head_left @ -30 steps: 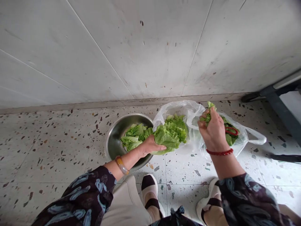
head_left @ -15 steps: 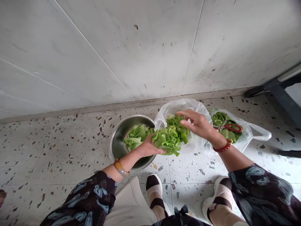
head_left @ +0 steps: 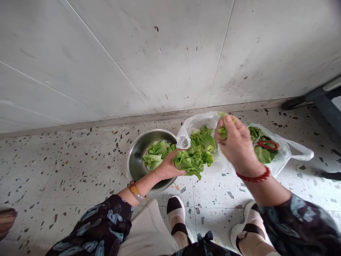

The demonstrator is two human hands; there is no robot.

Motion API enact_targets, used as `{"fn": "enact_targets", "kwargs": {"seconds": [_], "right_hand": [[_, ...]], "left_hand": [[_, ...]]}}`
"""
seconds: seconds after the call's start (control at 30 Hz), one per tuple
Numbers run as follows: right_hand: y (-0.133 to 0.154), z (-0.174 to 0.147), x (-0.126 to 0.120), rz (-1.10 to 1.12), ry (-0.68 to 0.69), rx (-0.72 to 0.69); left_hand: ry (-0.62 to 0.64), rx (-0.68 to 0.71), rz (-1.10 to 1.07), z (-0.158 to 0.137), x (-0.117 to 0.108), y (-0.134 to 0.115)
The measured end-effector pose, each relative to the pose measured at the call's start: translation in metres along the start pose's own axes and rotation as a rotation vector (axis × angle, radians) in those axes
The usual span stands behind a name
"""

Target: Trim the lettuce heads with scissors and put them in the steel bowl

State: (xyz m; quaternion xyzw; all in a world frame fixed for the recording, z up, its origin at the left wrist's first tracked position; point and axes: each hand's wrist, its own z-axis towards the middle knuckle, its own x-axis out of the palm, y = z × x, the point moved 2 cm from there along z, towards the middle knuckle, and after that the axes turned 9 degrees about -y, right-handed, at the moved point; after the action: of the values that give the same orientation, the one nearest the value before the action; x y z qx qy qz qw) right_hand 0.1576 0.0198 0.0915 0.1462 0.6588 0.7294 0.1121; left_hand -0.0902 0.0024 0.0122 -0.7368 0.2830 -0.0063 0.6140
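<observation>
At the left edge, near side, a brown object with a streaked surface (head_left: 6, 222), cut off by the view, is at the pale speckled terrazzo floor (head_left: 80, 174). To its right, well apart, a round stainless steel bowl (head_left: 135, 165) stands on the floor, containing loose green lettuce leaves (head_left: 157, 153). My left wrist, fitted with an amber-and-grey bangle (head_left: 137, 192), crosses the bowl's near side. My left hand (head_left: 169, 167) is closed around the left end of a frilly green lettuce head (head_left: 192, 160); the thumb is on the near side, and the leafy end points right, clear of the bowl. Just beyond the held head, a translucent white plastic bag (head_left: 183, 137) lies open with more green lettuce (head_left: 204, 137) inside. My right hand (head_left: 234, 140), above a red beaded bracelet (head_left: 254, 175), is closed on a small bunch of torn green leaf (head_left: 223, 133), apart from the held head. Farther right, a second translucent plastic bag (head_left: 289, 151) contains green leaves (head_left: 262, 155), with red-handled scissors (head_left: 268, 145) resting on them. At the far right, a dark grey frame (head_left: 326, 110) stands near the pale grey wall (head_left: 133, 53).
</observation>
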Motion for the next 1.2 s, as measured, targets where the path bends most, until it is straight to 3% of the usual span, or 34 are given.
{"fn": "enact_targets", "kwargs": {"seconds": [0.07, 0.1, 0.2, 0.3, 0.4, 0.5, 0.6, 0.7, 0.83, 0.93, 1.03, 1.1, 1.2], "right_hand": [[0.004, 0.015, -0.015, -0.096, -0.054, -0.119], [0.000, 0.022, -0.021, -0.200, -0.015, -0.214], [-0.032, 0.034, -0.036, -0.609, 0.309, -0.466], [-0.063, 0.036, -0.045, -0.888, 0.472, -0.507], [-0.056, 0.024, -0.035, -0.715, 0.483, -0.468], [-0.026, -0.001, -0.008, -0.438, 0.646, -0.439], [-0.007, -0.027, 0.016, -0.367, 0.749, -0.423], [-0.006, -0.043, 0.027, -0.336, 0.708, -0.390], [-0.002, -0.044, 0.029, -0.124, 0.585, -0.258], [0.018, -0.025, 0.015, 0.076, 0.334, -0.063], [0.030, 0.004, -0.012, 0.140, 0.117, 0.000], [0.019, 0.022, -0.030, 0.049, 0.119, -0.026], [-0.023, 0.038, -0.048, -0.247, 0.275, -0.092]], "left_hand": [[-0.061, 0.104, 0.079, -0.002, -0.006, 0.005], [-0.072, 0.166, 0.123, -0.002, -0.008, 0.007], [-0.057, 0.360, 0.221, -0.001, -0.009, 0.006], [-0.029, 0.480, 0.243, 0.000, -0.005, -0.001], [-0.033, 0.496, 0.210, 0.001, -0.001, -0.007], [-0.032, 0.443, 0.190, 0.003, 0.002, -0.011], [0.003, 0.382, 0.173, 0.003, 0.004, -0.015], [0.020, 0.354, 0.128, 0.002, 0.003, -0.020], [0.039, 0.222, 0.042, 0.001, 0.000, -0.020], [0.007, 0.107, 0.031, 0.001, -0.007, -0.007], [0.007, -0.072, -0.051, -0.002, -0.019, 0.012], [0.074, -0.199, -0.163, -0.005, -0.026, 0.022], [0.130, -0.291, -0.390, -0.008, -0.034, 0.026]]}}
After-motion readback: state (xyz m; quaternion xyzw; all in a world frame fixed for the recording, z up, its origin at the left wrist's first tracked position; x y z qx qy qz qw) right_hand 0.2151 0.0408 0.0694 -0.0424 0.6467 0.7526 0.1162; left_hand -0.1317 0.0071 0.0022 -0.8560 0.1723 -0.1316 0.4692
